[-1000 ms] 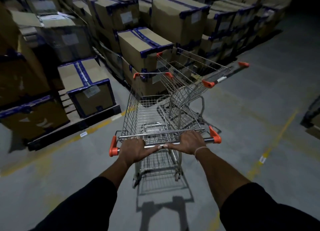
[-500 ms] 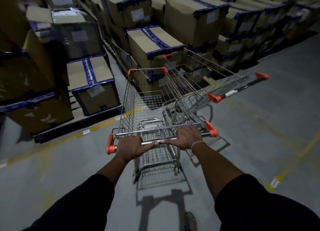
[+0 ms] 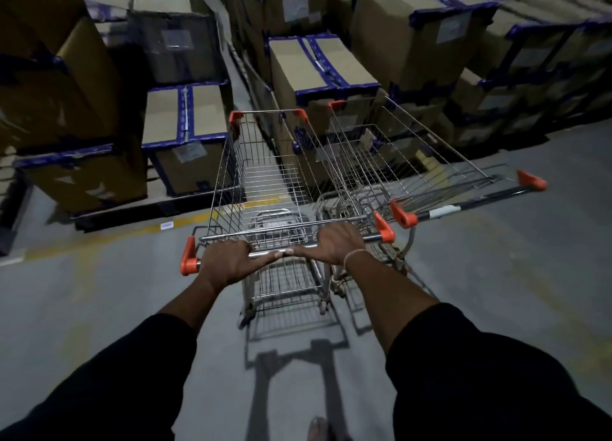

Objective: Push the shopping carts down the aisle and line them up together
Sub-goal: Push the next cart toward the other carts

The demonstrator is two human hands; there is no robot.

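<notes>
Both hands wrapped tight on the handle [image 3: 288, 250] of my cart [image 3: 265, 188], left hand [image 3: 228, 261] near the orange end cap, right hand [image 3: 336, 243] toward the other one, thumbs almost meeting mid-bar. Only one view here, the head cam. My cart sits centre frame, nose aimed at the boxes [image 3: 318, 66] up top. Second cart [image 3: 414, 162] is just right of mine, angled off so its handle sticks out to the right edge, baskets look like they're touching or close to it. To do this bit well I'd guess: swing my nose right, get square behind or beside it, go slow so the wire frames don't snag, and stop short of the pallet [image 3: 139, 208] at left.
</notes>
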